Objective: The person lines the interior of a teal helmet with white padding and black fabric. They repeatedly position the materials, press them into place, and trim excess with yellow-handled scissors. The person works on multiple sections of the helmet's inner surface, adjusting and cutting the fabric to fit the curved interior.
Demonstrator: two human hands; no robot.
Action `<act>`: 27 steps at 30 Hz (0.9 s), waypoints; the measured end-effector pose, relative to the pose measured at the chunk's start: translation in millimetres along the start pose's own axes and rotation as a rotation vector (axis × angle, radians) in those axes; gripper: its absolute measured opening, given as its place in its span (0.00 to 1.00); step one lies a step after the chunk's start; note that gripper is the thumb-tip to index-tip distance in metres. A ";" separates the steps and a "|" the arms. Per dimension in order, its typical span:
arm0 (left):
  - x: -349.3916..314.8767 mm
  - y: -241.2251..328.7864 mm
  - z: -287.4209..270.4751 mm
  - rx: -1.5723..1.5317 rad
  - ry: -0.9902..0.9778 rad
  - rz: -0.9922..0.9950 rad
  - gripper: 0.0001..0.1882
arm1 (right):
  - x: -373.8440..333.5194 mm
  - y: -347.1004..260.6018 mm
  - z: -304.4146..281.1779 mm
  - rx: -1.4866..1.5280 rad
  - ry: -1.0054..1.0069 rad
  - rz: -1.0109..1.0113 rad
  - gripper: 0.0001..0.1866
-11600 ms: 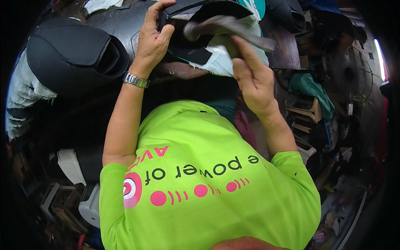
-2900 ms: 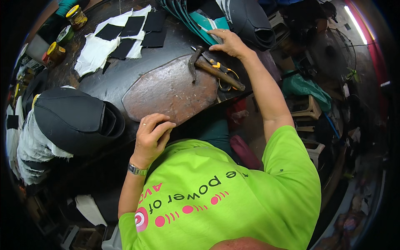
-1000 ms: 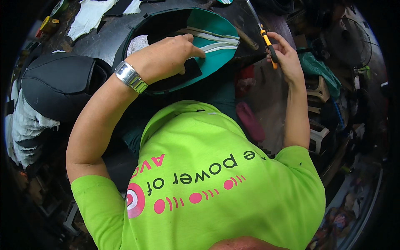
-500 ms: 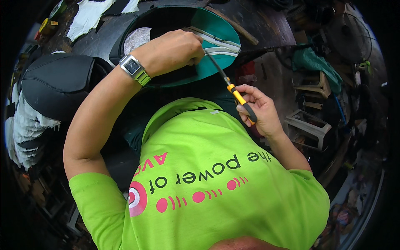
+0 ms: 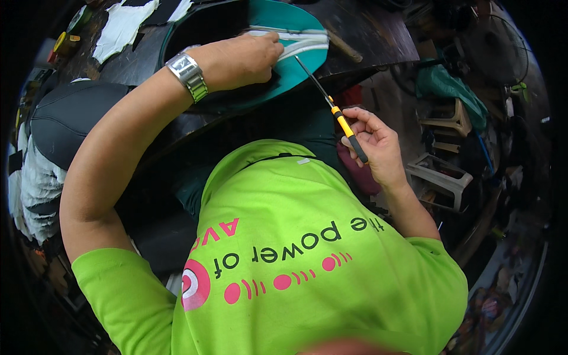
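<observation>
A long oval piece (image 5: 305,62), black with a teal end, lies at the table edge; it looks like a seat or its cover. White strips (image 5: 307,40) run along the teal end. My left hand (image 5: 248,59), a watch on its wrist, rests over the piece beside the strips. Its fingers are curled and closed; what they pinch is hidden. My right hand (image 5: 378,142) grips a screwdriver (image 5: 343,121) by its yellow and black handle. The thin dark shaft slants up and left, its tip near the lower strip.
Left of my arm sits a black padded seat (image 5: 74,118) above bunched white cloth (image 5: 38,183). White scraps (image 5: 124,29) and a wooden stick (image 5: 344,47) lie on the dark table (image 5: 387,41). At right are plastic stools (image 5: 441,180), teal cloth (image 5: 449,89) and a fan (image 5: 497,50).
The oval piece has shifted left and away from me. My left hand and elbow moved left with it. The screwdriver tip now sits apart from my left fingers.
</observation>
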State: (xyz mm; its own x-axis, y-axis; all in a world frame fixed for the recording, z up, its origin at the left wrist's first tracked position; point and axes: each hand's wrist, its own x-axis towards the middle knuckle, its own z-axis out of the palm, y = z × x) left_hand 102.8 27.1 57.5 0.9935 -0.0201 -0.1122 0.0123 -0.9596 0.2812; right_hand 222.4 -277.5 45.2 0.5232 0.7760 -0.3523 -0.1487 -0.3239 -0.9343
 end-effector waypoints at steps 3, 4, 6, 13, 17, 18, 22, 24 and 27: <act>7.6 -3.7 -4.0 -0.007 -0.104 0.023 0.11 | 3.7 -0.1 -4.4 -0.417 0.010 -0.153 0.25; 9.2 -4.3 -6.6 -0.016 -0.182 0.026 0.10 | 4.4 -0.6 -6.1 -0.555 0.010 -0.287 0.25; 11.2 -5.1 -12.3 -0.224 -0.274 -0.155 0.10 | 5.3 -2.9 -8.4 -0.836 0.052 -0.457 0.25; 8.0 -1.4 -15.5 -0.214 -0.195 -0.063 0.09 | -3.6 -25.9 -4.5 -0.473 -0.097 -0.181 0.28; 10.7 1.3 -10.0 -0.219 -0.174 -0.072 0.08 | -10.0 -40.3 2.7 -0.523 -0.158 -0.100 0.30; 11.6 0.5 -9.6 -0.192 -0.166 -0.071 0.09 | -11.1 -43.7 4.0 -0.508 -0.164 -0.074 0.30; 13.7 -4.3 -9.6 -0.202 -0.158 -0.081 0.09 | -16.8 -53.3 13.4 -0.463 -0.141 0.018 0.30; 15.8 -5.5 -8.5 -0.215 -0.153 -0.085 0.09 | -19.1 -54.1 21.5 -0.611 -0.121 -0.071 0.29; 18.7 -5.5 -5.5 -0.243 -0.139 -0.075 0.09 | -19.5 -51.0 36.5 -0.765 -0.068 -0.190 0.29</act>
State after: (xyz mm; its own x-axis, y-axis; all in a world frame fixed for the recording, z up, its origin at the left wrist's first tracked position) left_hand 121.9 33.6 59.0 0.9639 -0.0063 -0.2663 0.1284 -0.8649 0.4852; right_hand 189.2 -256.3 97.7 0.4254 0.8788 -0.2162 0.5694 -0.4455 -0.6909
